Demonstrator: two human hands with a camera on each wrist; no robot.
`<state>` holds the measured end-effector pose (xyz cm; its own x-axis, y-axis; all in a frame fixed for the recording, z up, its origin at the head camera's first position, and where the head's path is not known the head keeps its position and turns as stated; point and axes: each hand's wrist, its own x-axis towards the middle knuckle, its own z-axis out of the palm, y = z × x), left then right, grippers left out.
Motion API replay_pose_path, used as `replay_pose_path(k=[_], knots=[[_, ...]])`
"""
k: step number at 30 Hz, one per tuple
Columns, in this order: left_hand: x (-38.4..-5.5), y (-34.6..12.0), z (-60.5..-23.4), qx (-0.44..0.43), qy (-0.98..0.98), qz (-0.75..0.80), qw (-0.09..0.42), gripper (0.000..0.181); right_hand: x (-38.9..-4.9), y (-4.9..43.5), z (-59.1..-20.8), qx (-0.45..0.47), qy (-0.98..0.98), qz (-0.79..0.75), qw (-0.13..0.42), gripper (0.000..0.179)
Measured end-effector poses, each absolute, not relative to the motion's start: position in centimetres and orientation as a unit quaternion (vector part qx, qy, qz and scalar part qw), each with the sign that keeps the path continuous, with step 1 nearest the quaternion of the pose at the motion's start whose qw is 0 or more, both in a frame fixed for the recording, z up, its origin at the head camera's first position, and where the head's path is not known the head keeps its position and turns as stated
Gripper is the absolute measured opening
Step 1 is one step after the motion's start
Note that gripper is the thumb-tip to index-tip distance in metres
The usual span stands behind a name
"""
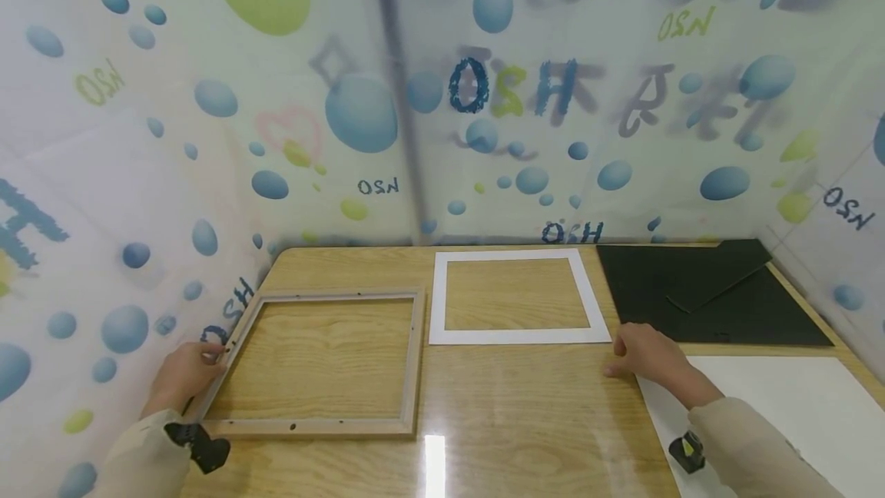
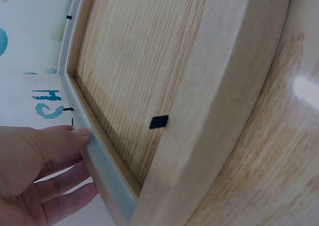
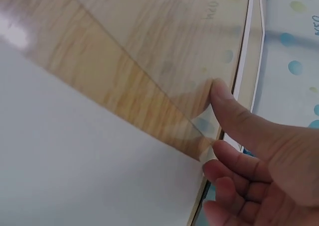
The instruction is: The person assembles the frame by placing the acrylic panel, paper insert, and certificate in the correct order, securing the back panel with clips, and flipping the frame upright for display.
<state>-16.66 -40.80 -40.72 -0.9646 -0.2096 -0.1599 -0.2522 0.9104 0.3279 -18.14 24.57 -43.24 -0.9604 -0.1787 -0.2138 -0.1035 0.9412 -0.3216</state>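
Observation:
A light wooden picture frame [image 1: 418, 360] lies at the left of the table, small dark tabs along its edges. My left hand [image 1: 183, 376] grips its left side; in the left wrist view the thumb presses the rail's top and the index finger goes behind it, while the other fingers [image 2: 65, 198] spread outside. A clear, glossy sheet [image 3: 174, 52] lies on the table, reflecting the patterned curtain. With thumb and index finger, my right hand [image 1: 650, 360] pinches this sheet at its far right corner, the other fingers curled beside it.
Behind the clear sheet lies a white mat [image 1: 518, 336] with a rectangular opening. A black backing board [image 1: 650, 283] with a stand leg is at the back right, a white sheet [image 1: 781, 406] in front of it. Patterned curtains [image 1: 470, 175] enclose the wooden table [image 1: 484, 421].

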Motion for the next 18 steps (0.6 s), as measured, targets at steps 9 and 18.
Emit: replay_pose_path(k=[9, 18], knots=[[-16.5, -40.8, -40.7, -0.118, 0.975, 0.175, 0.068, 0.037, -18.8, 25.3, -43.8, -0.059, 0.965, -0.218, 0.132, 0.043], [-16.6, -40.9, -40.5, -0.112, 0.975, 0.176, 0.073, 0.037, -19.2, 25.9, -43.9, -0.027, 0.951, -0.269, 0.153, 0.041]])
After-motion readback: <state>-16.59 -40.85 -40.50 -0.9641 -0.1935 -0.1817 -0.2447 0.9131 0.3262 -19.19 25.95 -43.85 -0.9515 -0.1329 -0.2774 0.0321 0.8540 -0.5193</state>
